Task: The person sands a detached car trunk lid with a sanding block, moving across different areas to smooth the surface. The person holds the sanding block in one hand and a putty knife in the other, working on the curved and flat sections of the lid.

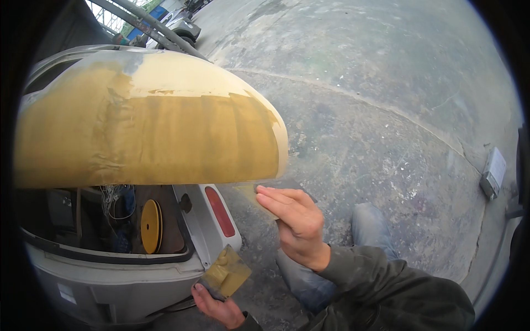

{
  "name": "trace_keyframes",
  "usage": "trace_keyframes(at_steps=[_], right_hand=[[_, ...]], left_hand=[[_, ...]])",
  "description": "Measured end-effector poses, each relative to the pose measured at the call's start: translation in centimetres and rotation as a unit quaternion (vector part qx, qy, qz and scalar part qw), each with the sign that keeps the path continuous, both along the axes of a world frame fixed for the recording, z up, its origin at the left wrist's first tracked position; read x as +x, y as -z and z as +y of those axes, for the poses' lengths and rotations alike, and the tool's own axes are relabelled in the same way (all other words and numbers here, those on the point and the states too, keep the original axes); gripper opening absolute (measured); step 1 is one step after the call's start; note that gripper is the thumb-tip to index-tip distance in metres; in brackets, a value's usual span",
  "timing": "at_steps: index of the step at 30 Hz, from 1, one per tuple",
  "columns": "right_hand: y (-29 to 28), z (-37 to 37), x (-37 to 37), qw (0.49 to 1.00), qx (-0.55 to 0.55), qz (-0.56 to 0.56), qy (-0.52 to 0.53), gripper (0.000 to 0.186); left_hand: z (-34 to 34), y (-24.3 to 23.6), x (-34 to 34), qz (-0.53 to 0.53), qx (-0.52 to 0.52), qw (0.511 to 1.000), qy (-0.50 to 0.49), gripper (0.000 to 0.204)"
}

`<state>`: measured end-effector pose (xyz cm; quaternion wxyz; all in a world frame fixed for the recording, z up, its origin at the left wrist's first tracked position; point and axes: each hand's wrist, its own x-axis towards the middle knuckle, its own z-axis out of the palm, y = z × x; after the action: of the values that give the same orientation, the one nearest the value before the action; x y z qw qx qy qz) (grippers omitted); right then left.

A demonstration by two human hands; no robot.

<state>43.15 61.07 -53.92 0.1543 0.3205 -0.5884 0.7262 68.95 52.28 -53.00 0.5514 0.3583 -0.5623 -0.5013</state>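
Note:
A raised car panel (193, 132), which looks like the tailgate, spreads across the left half of the view. Yellow-brown filler covers most of it, with a paler cream band along the far edge. My right hand (298, 220) is just off its near right corner, fingers pinched on a thin, flat spreader (249, 193) smeared with pale yellow. Whether the spreader touches the panel's edge I cannot tell. Lower down, my left hand (218, 309) grips a small square mixing plate (226, 273) by its near edge. Yellow filler lies on that plate.
Under the panel, the car's boot opening (110, 262) holds a round yellow disc (150, 226) and tangled wires. A red tail light (220, 212) sits beside it. A grey box (493, 172) lies on the concrete floor (375, 110) at right. Metal poles (160, 27) and another car (179, 27) stand behind.

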Motion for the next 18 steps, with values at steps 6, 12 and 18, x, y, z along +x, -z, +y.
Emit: trace_keyframes(at_steps=[6, 12, 18], right_hand=[[-1.7, 6.6, -0.7, 0.89, -0.02, -0.234, -0.392, 0.035], [0.6, 8.5, -2.8, 0.758, 0.017, -0.245, -0.604, 0.036], [2.8, 8.8, -9.7, 0.878, 0.126, -0.139, -0.441, 0.033]], left_hand=[[1.5, -0.7, -2.5, -0.103, -0.07, 0.983, 0.133, 0.031], [1.9, -1.7, -7.0, -0.149, -0.15, 0.972, 0.098, 0.033], [0.7, -2.9, -7.6, 0.002, -0.09, 0.994, -0.06, 0.029]])
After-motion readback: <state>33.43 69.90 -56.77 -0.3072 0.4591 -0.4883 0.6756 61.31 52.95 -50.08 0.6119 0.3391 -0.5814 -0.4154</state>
